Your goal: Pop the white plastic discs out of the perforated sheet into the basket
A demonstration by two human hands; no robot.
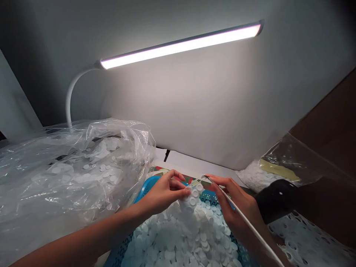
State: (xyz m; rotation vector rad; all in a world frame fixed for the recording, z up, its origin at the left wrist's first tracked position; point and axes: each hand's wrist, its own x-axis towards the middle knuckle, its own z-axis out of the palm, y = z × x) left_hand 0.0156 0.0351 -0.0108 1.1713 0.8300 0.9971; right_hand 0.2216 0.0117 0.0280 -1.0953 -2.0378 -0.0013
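Note:
Over the basket, my left hand (168, 187) pinches a small translucent white sheet of round discs (195, 193) between thumb and fingers. My right hand (236, 198), closer to the basket's right side, has its thumb and forefinger closed on a long thin white strip (247, 221). The strip's upper end curls near the top corner of the sheet; its tail runs down across my right forearm. Whether strip and sheet are joined is too small to tell. Beneath both hands, a blue plastic basket (144, 187) holds a heap of loose white discs (178, 237).
A large clear plastic bag (69, 185) with white discs lies at left. At right are another clear bag (251, 174) of white pieces, a black cylindrical object (275, 200) and punched-out white sheets (311, 241). A lit lamp (180, 46) hangs above, before a pale wall.

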